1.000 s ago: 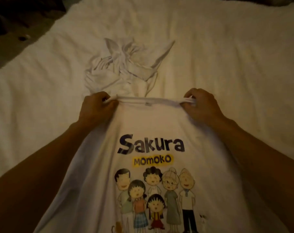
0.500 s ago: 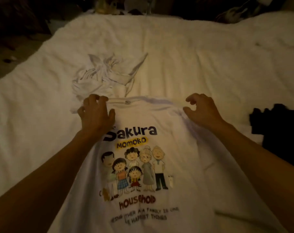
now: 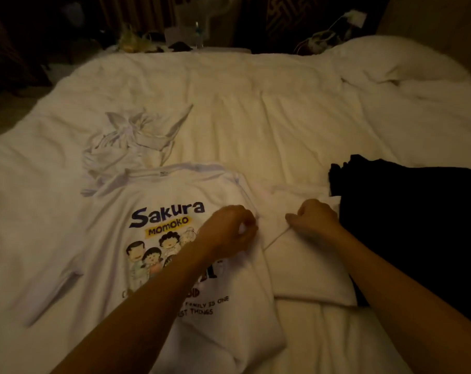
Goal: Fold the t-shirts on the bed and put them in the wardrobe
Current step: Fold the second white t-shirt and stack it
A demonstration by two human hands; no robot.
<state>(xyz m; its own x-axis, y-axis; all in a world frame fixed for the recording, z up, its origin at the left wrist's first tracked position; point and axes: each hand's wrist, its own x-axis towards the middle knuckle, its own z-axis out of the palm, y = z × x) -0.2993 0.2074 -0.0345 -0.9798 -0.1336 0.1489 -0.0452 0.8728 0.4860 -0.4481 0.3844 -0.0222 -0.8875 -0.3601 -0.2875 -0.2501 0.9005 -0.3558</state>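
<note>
- Head view: a white shirt point(image 3: 167, 214) lies flat and print up on the bed point(image 3: 283, 117), with its collar pointing away from the person. The print reads "Sakura Momoko" above a row of cartoon figures. More lettering sits lower down, partly hidden by the left forearm.
- The left hand point(image 3: 226, 233) is on the shirt, at the right edge of its body and just right of the print. Its fingers are curled in tight, and a bit of white cloth shows between them, so it pinches the shirt there.
- The right hand point(image 3: 316, 218) is just right of the shirt's body, on the sleeve point(image 3: 304, 268). Its fingers are drawn into a near fist and its fingertips nip the sleeve cloth. A thin raised crease runs from that nip down and left toward the shirt's side.
- The two hands are near each other but apart, with a strip of sleeve between them.
- That sleeve spreads flat to the right of the shirt's body, and its outer edge lies against a black cloth point(image 3: 407, 225). The black cloth is spread on the bed, right of the shirt.
- The other sleeve point(image 3: 53, 290) lies out on the bed at the shirt's left side.
- A crumpled white heap point(image 3: 132, 141) sits just beyond the shirt's collar, toward the left. Its near edge meets the shirt's left shoulder, but I cannot tell which lies on top.
- Far beyond the shirt, past the bed's far edge, there is dim clutter point(image 3: 159, 41), too dark to name.
</note>
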